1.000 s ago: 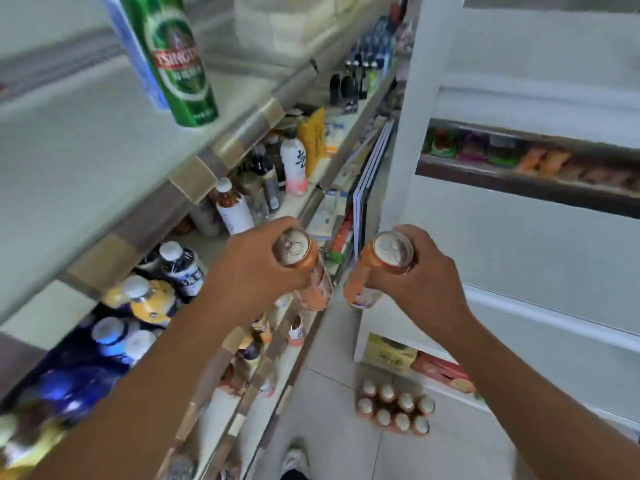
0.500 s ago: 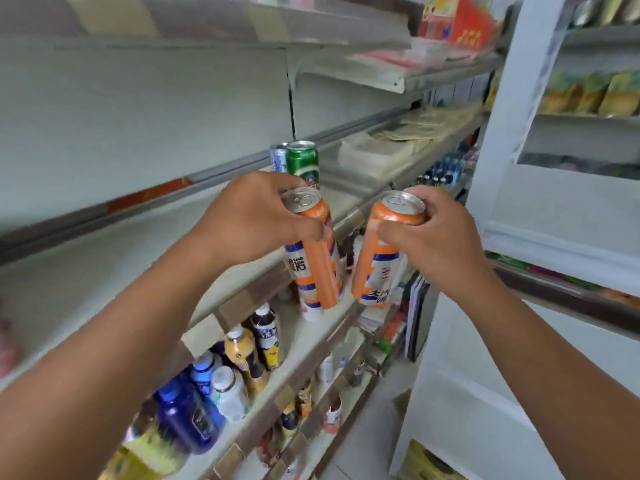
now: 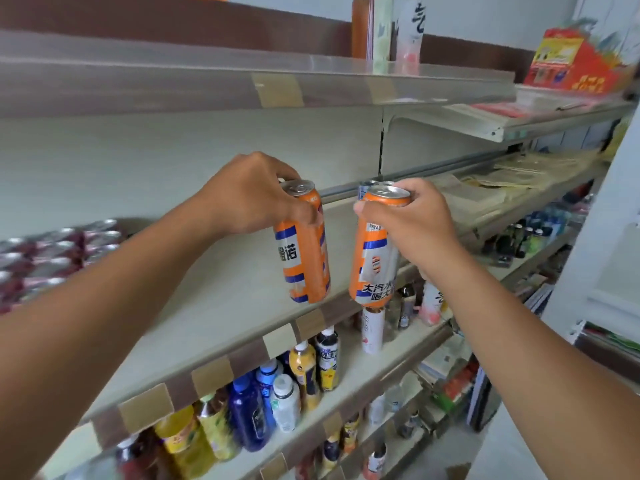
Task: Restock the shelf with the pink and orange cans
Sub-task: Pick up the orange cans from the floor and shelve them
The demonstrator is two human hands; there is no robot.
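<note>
My left hand [image 3: 256, 195] grips an orange can [image 3: 304, 251] by its top rim, and the can hangs above the pale middle shelf [image 3: 221, 292]. My right hand [image 3: 415, 220] holds a second orange can [image 3: 375, 261] the same way, close to the shelf's front edge. The two cans hang side by side, a small gap apart, tilted slightly. At the far left of the same shelf stand several pink cans [image 3: 52, 251] in rows.
Two cans [image 3: 369, 187] stand on the shelf behind my right hand. Bottles [image 3: 304, 372] fill the shelf below. An upper shelf [image 3: 263, 91] overhangs the work space. Paper packets [image 3: 502, 174] lie further right, and a white cabinet [image 3: 609, 237] stands at the right edge.
Both hands have risen with the orange cans from below the shelf edge to above the middle shelf. The view has tilted up, and the pink cans at left have come into sight.
</note>
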